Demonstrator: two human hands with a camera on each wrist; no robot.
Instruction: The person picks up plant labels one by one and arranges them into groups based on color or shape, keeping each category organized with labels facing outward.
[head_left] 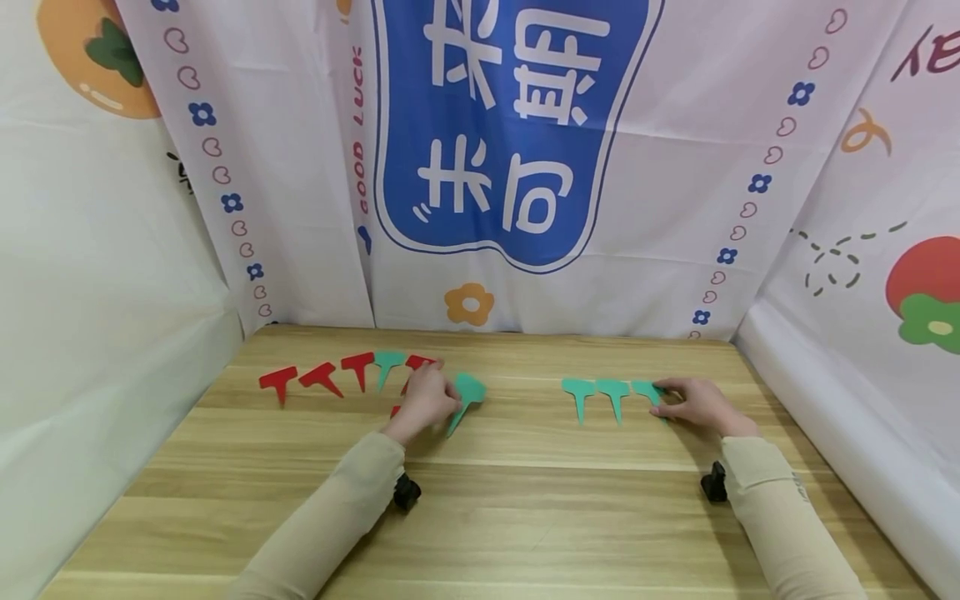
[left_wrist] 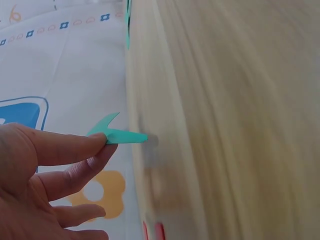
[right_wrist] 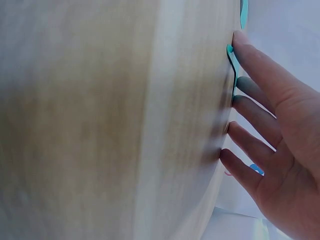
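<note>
Green tag [head_left: 465,398], stem toward the person

Count of T-shaped tags on the table
Five green tags [head_left: 596,389], at least four red tags [head_left: 278,379], and two hands [head_left: 426,398] among them

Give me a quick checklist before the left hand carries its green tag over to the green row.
1. Left hand pinches the green tag: ok.
2. Tag lifted off the wooden table: ok, only its tip is near the surface.
3. Right hand steadies the third tag of the green row, fingers flat: ok.
4. Free table between the two hands: ok.
5. One more green tag among the red tags: not ok, unsorted.
</note>
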